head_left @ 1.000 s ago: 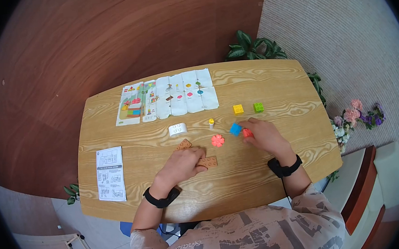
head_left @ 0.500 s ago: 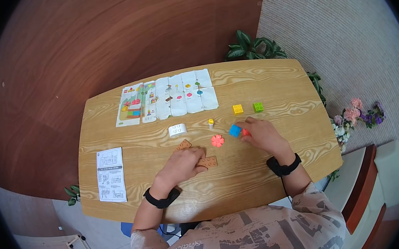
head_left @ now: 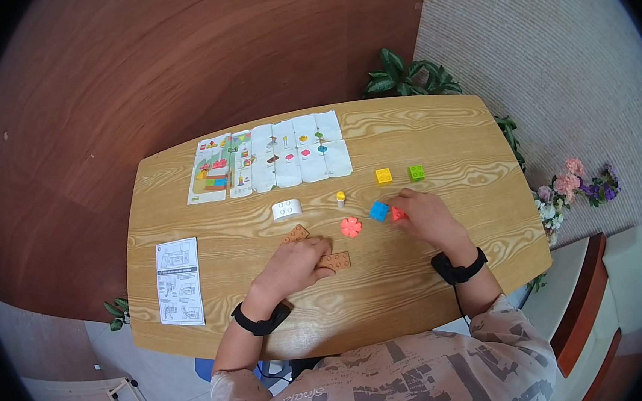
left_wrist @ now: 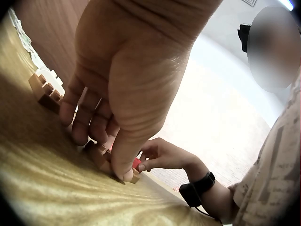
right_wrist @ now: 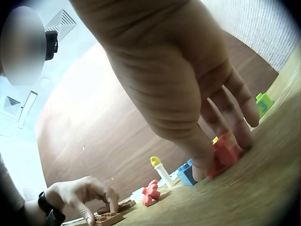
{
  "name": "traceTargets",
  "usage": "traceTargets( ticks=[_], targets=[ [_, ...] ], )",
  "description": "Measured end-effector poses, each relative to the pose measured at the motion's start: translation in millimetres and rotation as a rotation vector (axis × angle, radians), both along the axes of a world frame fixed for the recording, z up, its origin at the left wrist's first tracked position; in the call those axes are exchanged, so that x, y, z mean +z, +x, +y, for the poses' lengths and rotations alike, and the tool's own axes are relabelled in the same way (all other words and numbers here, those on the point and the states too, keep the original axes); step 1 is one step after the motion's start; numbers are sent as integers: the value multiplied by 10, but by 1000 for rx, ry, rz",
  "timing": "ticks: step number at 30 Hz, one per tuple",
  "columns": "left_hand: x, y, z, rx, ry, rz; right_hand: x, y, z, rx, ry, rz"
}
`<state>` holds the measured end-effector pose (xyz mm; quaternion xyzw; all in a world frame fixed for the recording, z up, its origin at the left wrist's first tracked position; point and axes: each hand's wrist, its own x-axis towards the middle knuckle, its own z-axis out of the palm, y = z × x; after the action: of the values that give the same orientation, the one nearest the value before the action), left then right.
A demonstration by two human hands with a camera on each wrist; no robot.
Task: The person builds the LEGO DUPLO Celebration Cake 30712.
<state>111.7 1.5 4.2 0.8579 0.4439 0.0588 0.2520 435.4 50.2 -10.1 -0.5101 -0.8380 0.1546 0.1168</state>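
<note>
My left hand (head_left: pixel 290 269) pinches a brown studded brick (head_left: pixel 338 260) lying on the table; a second brown brick (head_left: pixel 296 233) lies just beyond its fingers. My right hand (head_left: pixel 430 222) grips a red brick (right_wrist: pixel 223 157) between thumb and fingers on the tabletop, and the fingers partly cover it. Beside that sits a blue brick (head_left: pixel 379 211). Between the hands lies a coral flower piece (head_left: pixel 350 227), with a white and yellow candle piece (head_left: pixel 340 199) upright behind it. A white arched brick (head_left: pixel 286 208) stands beyond my left hand.
A yellow brick (head_left: pixel 384 176) and a green brick (head_left: pixel 417 172) sit farther back. An unfolded picture sheet (head_left: pixel 287 154) lies at the back left, a printed leaflet (head_left: pixel 179 281) at the left. Plants and flowers stand past the table's edges, chairs at the right.
</note>
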Motion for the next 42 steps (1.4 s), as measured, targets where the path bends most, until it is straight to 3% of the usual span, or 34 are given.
traceTargets(
  ticks=[4,10,16,25,31,42],
  targets=[
    [8,2,0,5,-8,4,-113,79,-4,-15,68,15],
    [1,1,-5,11,-6,-16,-50,155,-6,-66,-48,-94],
    [9,10,3,18,-15,-28,-3,-33,81,101,180,11],
    [5,2,-5,8,-4,-31,-247,-160,199,165,121,-94],
    [9,1,-1,4,-6,-17,-334,-133,225,219,260,-24],
    [4,1,3,9,-12,-6,-98,-203,171,176,163,-9]
  ],
)
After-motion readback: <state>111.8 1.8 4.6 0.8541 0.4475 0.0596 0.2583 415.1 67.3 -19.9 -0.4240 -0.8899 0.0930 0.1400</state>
